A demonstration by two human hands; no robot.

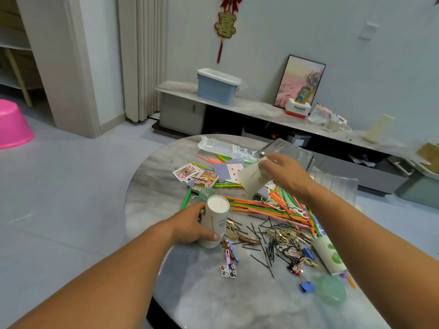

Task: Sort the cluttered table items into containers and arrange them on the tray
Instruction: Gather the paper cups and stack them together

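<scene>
- Gripping an upturned stack of paper cups (215, 220) with the left hand (190, 225), fingers curled round it, at the near left of the marble table (152, 186).
- Holding a single paper cup (255, 178) tilted above the clutter; right hand (282, 173) wrapped round it.
- Coloured straws (263, 205) fanned across centre; playing cards (186, 172) far left of them.
- Black hairpins (263, 238) and clips scattered near.
- Glass dish (292, 148) just beyond the right hand.
- Green-dotted cup (329, 254) lying on its side, near right.
</scene>
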